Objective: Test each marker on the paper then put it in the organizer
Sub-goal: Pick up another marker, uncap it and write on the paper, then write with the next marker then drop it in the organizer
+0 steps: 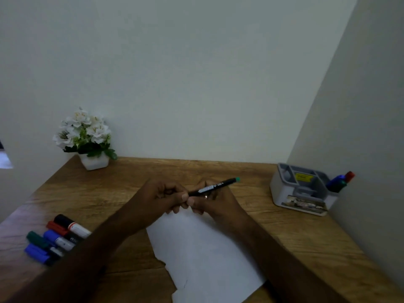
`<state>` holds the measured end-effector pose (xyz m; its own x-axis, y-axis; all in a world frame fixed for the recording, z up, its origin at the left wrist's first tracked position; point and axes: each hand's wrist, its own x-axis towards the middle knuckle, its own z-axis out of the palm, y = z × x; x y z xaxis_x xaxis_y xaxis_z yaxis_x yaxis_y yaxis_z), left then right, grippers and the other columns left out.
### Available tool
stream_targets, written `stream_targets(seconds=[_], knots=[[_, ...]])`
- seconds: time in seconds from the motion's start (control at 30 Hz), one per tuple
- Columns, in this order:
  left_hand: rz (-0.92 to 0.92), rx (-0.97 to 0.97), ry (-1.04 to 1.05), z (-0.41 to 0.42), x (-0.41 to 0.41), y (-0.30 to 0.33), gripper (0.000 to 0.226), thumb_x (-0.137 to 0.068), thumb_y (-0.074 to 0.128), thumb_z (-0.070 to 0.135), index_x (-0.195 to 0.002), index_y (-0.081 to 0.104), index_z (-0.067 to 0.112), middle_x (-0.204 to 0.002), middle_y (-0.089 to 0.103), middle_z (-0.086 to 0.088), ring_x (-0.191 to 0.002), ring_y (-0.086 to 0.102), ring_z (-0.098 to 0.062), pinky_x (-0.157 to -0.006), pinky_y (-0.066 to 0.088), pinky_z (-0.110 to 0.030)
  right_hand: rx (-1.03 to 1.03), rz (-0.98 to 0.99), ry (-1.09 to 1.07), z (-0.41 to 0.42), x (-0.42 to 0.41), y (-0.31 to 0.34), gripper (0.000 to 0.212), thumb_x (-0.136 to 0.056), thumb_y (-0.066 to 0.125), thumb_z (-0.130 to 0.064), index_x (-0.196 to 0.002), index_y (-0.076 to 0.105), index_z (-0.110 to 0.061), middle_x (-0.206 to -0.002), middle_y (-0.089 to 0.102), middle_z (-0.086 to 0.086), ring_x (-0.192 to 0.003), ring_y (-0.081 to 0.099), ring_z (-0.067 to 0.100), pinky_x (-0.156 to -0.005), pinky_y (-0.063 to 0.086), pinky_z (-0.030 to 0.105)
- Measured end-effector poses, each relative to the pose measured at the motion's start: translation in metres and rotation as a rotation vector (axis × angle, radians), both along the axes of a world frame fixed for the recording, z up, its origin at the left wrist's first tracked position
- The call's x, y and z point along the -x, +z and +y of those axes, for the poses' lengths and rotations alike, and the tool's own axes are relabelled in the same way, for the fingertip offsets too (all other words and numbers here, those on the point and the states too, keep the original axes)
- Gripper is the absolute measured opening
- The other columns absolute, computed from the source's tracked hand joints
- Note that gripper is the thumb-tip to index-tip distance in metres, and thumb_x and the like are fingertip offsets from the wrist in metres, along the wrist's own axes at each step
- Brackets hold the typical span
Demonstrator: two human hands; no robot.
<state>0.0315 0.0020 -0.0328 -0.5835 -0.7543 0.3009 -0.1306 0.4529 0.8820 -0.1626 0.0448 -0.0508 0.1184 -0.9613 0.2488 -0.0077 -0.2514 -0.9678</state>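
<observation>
A thin black marker (pixel 215 186) with a green end points up and to the right above the top of the white paper (pixel 203 256). My right hand (pixel 213 201) grips its barrel. My left hand (pixel 162 196) pinches the marker's near end, where the cap or tip is hidden by my fingers. Several thick markers (pixel 55 238) in black, red, blue and green lie in a loose pile at the left of the desk. The grey organizer (pixel 302 189) stands at the back right, with blue, red and green markers (pixel 340 181) sticking out of its right side.
A white pot of white flowers (pixel 87 138) stands at the back left corner of the wooden desk (pixel 122 182). Walls close in behind and on the right, just past the organizer. The paper's near left edge is torn.
</observation>
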Motion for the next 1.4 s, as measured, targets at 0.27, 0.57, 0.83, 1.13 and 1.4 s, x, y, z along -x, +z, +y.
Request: stream_targets(seconds=[0.27, 0.57, 0.83, 1.13, 1.4], knots=[[-0.031, 0.036, 0.127, -0.010, 0.030, 0.005, 0.017, -0.091, 0.063, 0.020, -0.079, 0.072, 0.011, -0.072, 0.072, -0.009, -0.062, 0.065, -0.008, -0.058, 0.047, -0.018, -0.018, -0.218, -0.200, 0.000, 0.028, 0.019, 0.018, -0.103, 0.043, -0.007, -0.096, 0.059, -0.011, -0.098, 0.075, 0.014, -0.086, 0.072, 0.022, -0.069, 0.054, 0.029], [-0.176, 0.151, -0.048, -0.010, 0.125, 0.038, 0.020, -0.091, 0.063, 0.029, -0.082, 0.071, 0.014, -0.077, 0.074, -0.001, -0.066, 0.070, -0.012, -0.063, 0.055, -0.023, 0.227, 0.765, -0.720, 0.039, 0.130, 0.070, 0.019, -0.099, 0.059, -0.016, -0.114, 0.070, -0.013, -0.104, 0.072, 0.000, -0.092, 0.064, 0.008, -0.076, 0.043, 0.010], [-0.230, 0.295, -0.169, 0.000, 0.220, 0.067, 0.024, -0.093, 0.060, 0.031, -0.091, 0.071, 0.010, -0.080, 0.073, -0.004, -0.067, 0.070, -0.014, -0.064, 0.055, -0.020, 0.194, 1.082, -1.077, 0.097, 0.216, 0.145, 0.018, -0.090, 0.073, -0.025, -0.101, 0.072, -0.011, -0.096, 0.074, 0.006, -0.084, 0.066, 0.016, -0.075, 0.052, 0.023], [-0.245, 0.301, -0.228, 0.007, 0.248, 0.071, 0.024, -0.092, 0.061, 0.031, -0.096, 0.070, 0.009, -0.086, 0.072, -0.003, -0.073, 0.069, -0.011, -0.064, 0.055, -0.017, -0.187, 1.229, -0.974, 0.082, 0.233, 0.131, 0.029, -0.088, 0.074, -0.025, -0.109, 0.070, -0.006, -0.109, 0.070, 0.015, -0.094, 0.069, 0.026, -0.078, 0.061, 0.036], [-0.244, 0.294, -0.177, -0.003, 0.216, 0.072, 0.022, -0.092, 0.062, 0.029, -0.088, 0.072, 0.010, -0.080, 0.074, -0.003, -0.066, 0.070, -0.011, -0.064, 0.054, -0.019, 0.024, 1.257, -1.044, 0.080, 0.214, 0.122, 0.026, -0.091, 0.069, -0.030, -0.105, 0.072, -0.008, -0.109, 0.063, 0.012, -0.097, 0.058, 0.021, -0.076, 0.039, 0.026]])
